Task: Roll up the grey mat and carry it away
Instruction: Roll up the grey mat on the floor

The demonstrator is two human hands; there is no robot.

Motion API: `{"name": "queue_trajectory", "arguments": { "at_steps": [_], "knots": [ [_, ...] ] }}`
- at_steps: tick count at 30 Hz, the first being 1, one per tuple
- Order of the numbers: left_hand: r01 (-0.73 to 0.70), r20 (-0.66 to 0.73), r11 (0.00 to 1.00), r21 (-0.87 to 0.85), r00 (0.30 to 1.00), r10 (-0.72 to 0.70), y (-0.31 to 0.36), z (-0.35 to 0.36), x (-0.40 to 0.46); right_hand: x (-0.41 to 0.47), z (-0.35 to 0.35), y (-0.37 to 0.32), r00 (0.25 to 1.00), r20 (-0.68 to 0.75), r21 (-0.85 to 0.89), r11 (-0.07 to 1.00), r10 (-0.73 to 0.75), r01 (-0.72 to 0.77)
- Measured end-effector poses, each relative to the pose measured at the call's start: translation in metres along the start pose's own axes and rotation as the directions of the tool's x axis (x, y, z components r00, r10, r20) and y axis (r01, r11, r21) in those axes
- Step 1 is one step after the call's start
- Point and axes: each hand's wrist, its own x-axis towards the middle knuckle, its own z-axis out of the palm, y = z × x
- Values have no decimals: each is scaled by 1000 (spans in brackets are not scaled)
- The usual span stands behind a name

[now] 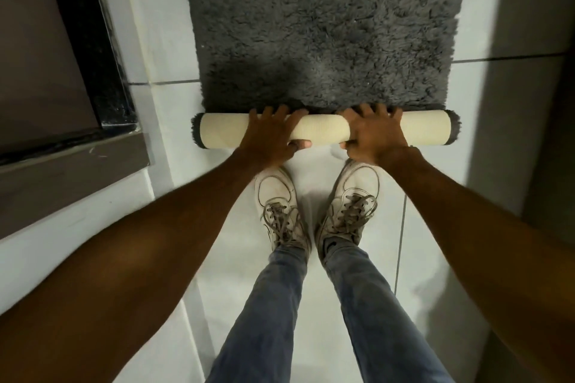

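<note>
The grey shaggy mat (323, 25) lies flat on the white tiled floor, stretching away from me. Its near end is wound into a tight roll (320, 131) that shows the cream backing, with grey pile sticking out at both ends. My left hand (272, 135) grips the roll left of its middle, fingers over the top and thumb underneath. My right hand (375, 134) grips it right of the middle in the same way.
My two white sneakers (280, 208) stand on the tiles just behind the roll. A dark door frame and grey threshold (93, 146) lie to the left. A shadowed wall or door (535, 102) runs along the right, which leaves a narrow passage.
</note>
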Motion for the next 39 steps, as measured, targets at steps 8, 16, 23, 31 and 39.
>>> {"name": "queue_trajectory", "arguments": {
  "at_steps": [8,16,23,31,39],
  "knots": [
    [105,-425,994,6,900,-93,-1,-12,16,-30,31,-14,957,-289,-45,999,-13,0],
    [177,-332,983,48,931,-151,4,9,31,39,-8,-3,962,-271,-147,986,39,-82],
    [194,-272,978,73,948,-168,0,-10,40,45,-27,1,947,-317,-70,995,46,-72],
    [99,-63,993,-69,993,-103,22,-5,-7,-8,-8,-6,998,-10,-54,996,65,-66],
    [129,354,969,-209,934,-48,-12,-60,56,-29,5,-33,966,-255,-81,995,35,-58]
  ]
}}
